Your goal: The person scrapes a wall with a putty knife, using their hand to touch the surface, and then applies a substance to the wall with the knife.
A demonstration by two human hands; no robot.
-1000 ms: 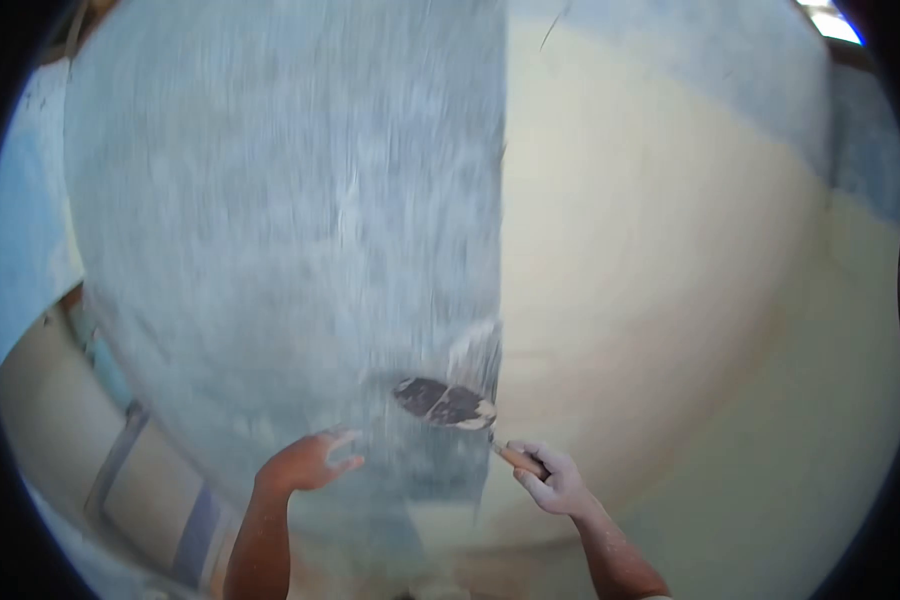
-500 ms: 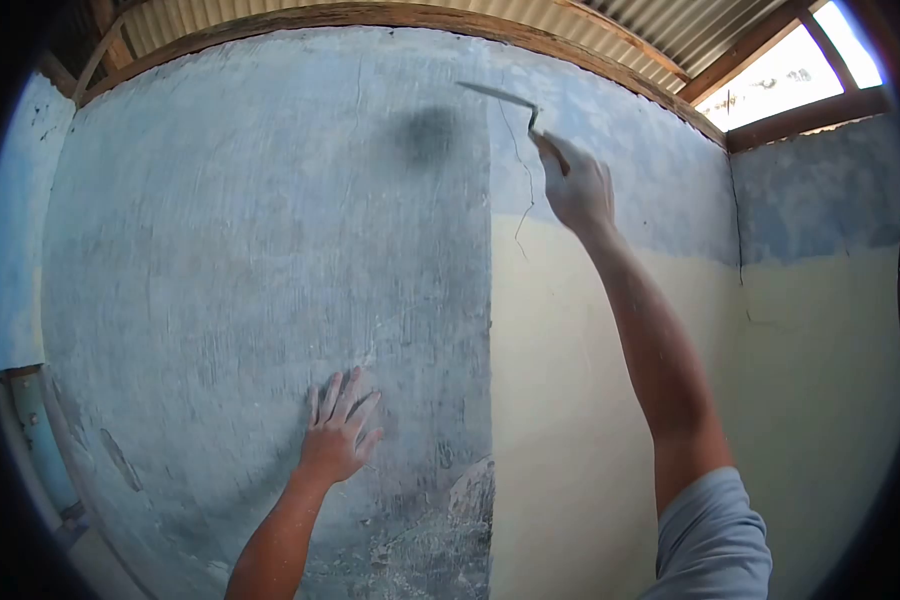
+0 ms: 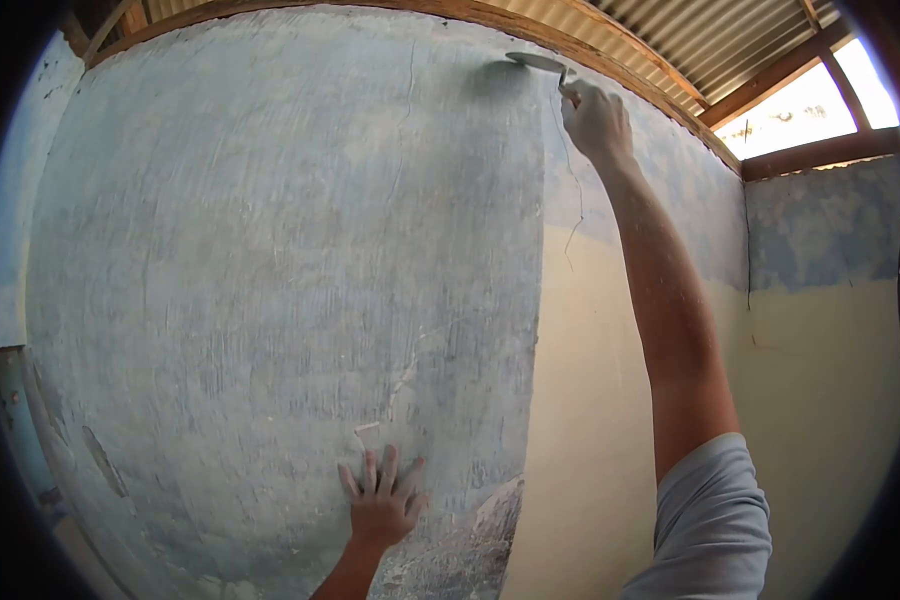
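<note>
High on the wall, my right hand (image 3: 600,122) is closed around the handle of a trowel (image 3: 536,62). The trowel's thin metal blade points left, close to the top edge of the wall, with a dark shadow beside it; whether it touches the surface I cannot tell. My left hand (image 3: 383,500) lies with fingers spread on the lower part of the scraped grey-blue wall (image 3: 290,260). Pale dust coats its fingers. Just above those fingertips is a small whitish patch (image 3: 368,432) on the wall.
Right of a vertical edge, the wall is cream (image 3: 590,400) below and blue above, with a thin crack (image 3: 576,190). A wooden beam (image 3: 450,10) runs along the wall top under corrugated roofing (image 3: 660,40). At the upper right is a bright opening (image 3: 795,110).
The trowel in my right hand has gone up and right, nearer the beam. The camera view has shifted, and my left hand now appears lower and further right, still spread on the wall.
</note>
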